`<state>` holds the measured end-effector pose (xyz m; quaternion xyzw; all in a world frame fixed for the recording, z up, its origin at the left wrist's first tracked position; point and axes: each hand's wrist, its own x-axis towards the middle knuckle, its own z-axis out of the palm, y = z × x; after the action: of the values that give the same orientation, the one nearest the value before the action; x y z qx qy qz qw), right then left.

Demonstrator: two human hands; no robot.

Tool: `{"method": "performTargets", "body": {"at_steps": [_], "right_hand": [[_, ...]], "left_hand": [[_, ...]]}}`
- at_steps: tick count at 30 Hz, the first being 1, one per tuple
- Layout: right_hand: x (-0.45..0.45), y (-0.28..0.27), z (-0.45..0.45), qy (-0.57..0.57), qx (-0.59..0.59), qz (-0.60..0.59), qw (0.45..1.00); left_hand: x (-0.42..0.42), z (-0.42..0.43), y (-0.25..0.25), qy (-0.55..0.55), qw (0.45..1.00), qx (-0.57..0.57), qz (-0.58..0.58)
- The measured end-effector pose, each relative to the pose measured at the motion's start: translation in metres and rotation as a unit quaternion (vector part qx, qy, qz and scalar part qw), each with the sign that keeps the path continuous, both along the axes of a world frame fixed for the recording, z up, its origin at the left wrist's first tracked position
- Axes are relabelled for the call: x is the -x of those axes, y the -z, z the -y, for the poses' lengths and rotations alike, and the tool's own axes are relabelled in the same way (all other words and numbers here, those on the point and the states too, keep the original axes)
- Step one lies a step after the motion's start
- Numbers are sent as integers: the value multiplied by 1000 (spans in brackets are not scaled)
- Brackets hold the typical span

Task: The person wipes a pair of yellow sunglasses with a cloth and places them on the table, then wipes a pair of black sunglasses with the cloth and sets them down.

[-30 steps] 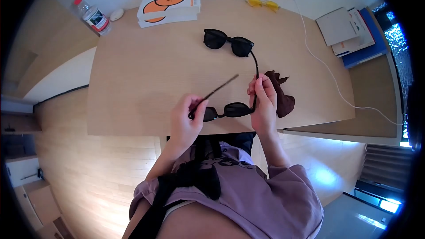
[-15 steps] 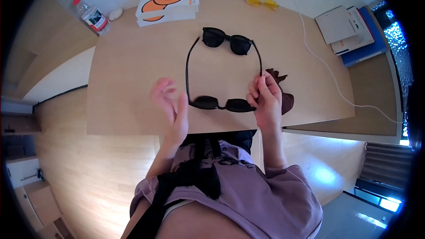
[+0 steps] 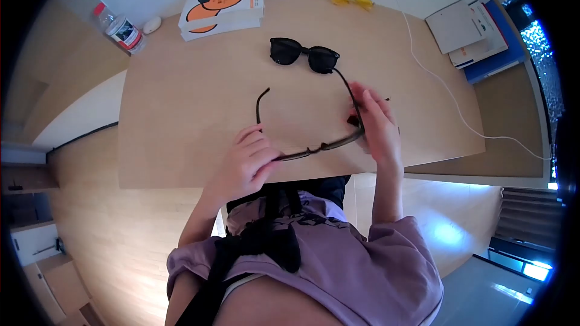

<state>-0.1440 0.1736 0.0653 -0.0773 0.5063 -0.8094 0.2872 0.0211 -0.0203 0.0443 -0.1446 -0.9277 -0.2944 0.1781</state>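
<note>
A pair of black sunglasses [image 3: 296, 156] hangs tilted above the table's near edge, lenses seen nearly edge-on and arms spread outward. My left hand [image 3: 249, 160] is closed around its left hinge corner, the left arm tip sticking up beyond the fingers. Its right arm passes in front of my right hand [image 3: 376, 122], whose bent fingers hold a dark brown cloth [image 3: 353, 121], mostly covered by the hand. Farther up the table lies a second pair of black sunglasses [image 3: 303, 55], front facing me.
At the back stand white boxes with orange fruit prints [image 3: 220, 6], a water bottle [image 3: 121, 30], a small white object [image 3: 152, 24] and yellow-tinted glasses [image 3: 351, 1]. A white charger cable [image 3: 417, 54] runs down the right side, by books and a blue folder [image 3: 495, 63].
My left hand has come in from the side and closed on the sunglasses. They have tilted edge-on. My right hand has shifted from their right arm to the brown cloth.
</note>
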Motion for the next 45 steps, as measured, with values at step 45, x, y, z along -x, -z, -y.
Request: {"method": "performTargets", "body": {"at_steps": [45], "right_hand": [[-26,24,-10,76,34,-46,995]], "left_hand": [[-10,-20,-3,-156,815,-556,-49]]}}
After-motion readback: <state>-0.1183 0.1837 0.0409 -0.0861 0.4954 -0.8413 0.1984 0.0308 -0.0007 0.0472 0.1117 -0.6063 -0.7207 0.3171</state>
